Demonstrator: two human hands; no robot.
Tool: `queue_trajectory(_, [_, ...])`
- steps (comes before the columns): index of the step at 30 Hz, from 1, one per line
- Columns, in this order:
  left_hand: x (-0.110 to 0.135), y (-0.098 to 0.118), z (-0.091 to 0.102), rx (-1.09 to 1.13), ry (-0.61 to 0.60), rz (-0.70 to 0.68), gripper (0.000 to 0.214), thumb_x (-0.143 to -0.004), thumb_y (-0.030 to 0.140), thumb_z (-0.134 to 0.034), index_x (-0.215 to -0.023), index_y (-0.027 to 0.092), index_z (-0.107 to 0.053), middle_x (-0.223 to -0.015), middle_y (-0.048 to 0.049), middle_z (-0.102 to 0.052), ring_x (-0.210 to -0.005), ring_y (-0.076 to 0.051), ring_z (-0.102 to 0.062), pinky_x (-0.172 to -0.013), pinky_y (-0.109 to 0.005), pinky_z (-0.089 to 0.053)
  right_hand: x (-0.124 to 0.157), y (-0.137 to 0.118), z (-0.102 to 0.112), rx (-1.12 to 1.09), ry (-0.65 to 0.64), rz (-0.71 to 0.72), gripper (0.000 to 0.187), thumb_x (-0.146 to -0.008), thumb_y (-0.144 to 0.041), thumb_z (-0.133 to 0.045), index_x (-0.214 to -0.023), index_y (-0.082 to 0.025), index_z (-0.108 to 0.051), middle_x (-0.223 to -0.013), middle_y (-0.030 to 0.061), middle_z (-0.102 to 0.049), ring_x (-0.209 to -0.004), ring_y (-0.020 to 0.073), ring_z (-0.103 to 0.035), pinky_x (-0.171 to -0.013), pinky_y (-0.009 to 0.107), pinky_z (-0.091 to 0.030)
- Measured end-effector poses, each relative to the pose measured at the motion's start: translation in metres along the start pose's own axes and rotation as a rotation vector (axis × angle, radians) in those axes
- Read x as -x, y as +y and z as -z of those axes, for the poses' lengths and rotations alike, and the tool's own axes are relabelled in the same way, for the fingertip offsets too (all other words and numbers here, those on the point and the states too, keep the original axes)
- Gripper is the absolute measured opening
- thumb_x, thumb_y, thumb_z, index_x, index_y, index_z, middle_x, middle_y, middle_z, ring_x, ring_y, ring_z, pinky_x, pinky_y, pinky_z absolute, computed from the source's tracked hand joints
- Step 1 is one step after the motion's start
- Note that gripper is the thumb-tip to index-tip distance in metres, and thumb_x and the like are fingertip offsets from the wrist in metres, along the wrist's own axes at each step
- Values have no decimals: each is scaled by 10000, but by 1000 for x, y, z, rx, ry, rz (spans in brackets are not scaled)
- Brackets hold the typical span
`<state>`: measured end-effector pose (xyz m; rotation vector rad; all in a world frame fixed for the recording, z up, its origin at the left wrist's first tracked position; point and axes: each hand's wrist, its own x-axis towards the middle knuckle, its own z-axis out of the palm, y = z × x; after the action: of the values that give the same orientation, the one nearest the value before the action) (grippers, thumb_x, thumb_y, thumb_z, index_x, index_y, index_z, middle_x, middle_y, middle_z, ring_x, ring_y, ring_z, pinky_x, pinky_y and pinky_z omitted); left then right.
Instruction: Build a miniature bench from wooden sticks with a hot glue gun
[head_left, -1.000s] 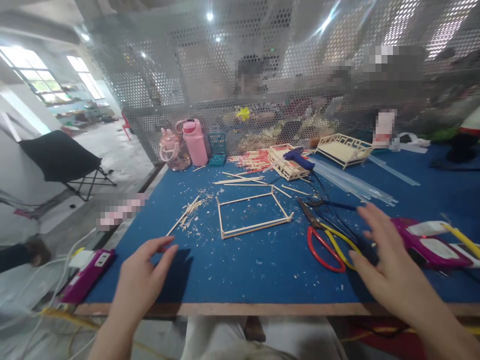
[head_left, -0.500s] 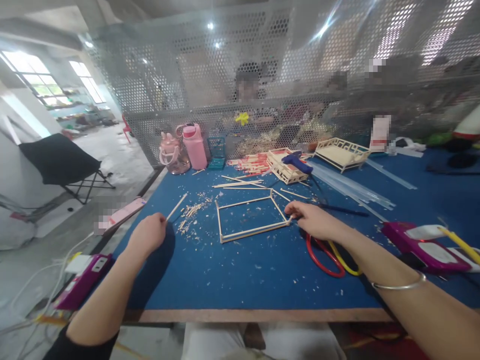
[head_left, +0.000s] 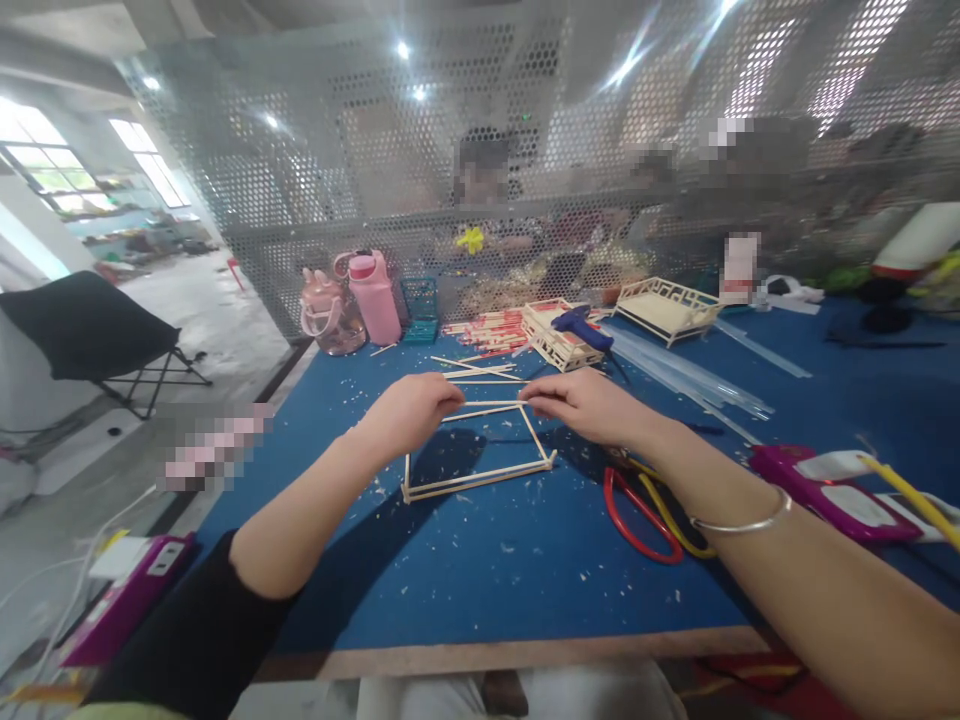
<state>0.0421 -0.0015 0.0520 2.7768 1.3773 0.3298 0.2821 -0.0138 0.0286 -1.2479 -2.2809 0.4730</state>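
Between my two hands runs a thin wooden stick (head_left: 491, 403), each end pinched in fingertips. My left hand (head_left: 420, 408) is closed on its left end, and my right hand (head_left: 574, 402) is closed on its right end. The stick is over the far side of a rectangular stick frame (head_left: 480, 484) that lies on the blue tabletop. Short uprights stand at the frame's near corners; my left hand hides its far left corner. Whether the stick touches the frame I cannot tell.
Behind the frame lie loose sticks (head_left: 480, 370), a small wooden tray (head_left: 559, 340) with a blue glue gun (head_left: 581, 327), and another tray (head_left: 667, 308). Clear strips (head_left: 682, 372) and red-and-yellow-handled scissors (head_left: 637, 520) are on the right. Pink bottles (head_left: 375, 300) stand back left by a perforated screen.
My left hand has moved right and forward with its stick, over the frame. My right hand has left the frame's near right corner and now grips the stick's other end.
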Motion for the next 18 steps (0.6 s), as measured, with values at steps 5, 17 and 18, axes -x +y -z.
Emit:
queue_trajectory(5, [-2, -28, -5, 185, 199, 143, 227, -829, 266, -511, -929, 190, -700, -998, -61, -718, -952, -202, -630, -884, -335, -461, -17, 21, -12, 118, -20, 43, 234, -856, -172, -494, -941, -181, -711, -937, 61, -738, -850, 192, -665, -769, 281, -478])
queue_trajectory(17, [37, -80, -55, 747, 146, 415, 693, -637, 186, -613, -1308, 130, -449, -1206, -157, -642, -1003, -199, -628, -849, -351, -510, -19, 53, -55, 397, 411, 189, 201, -841, -259, -572, -783, -201, -755, -978, 125, -622, -925, 267, -548, -818, 425, -451])
queue_trajectory(18, [35, -79, -58, 794, 138, 415, 702, -639, 215, -635, -1309, 129, -446, -1194, -161, -647, -1031, -210, -623, -860, -363, -506, -20, 53, -57, 406, 408, 195, 191, -835, -251, -579, -774, -214, -756, -1020, 122, -622, -960, 274, -543, -842, 439, -445])
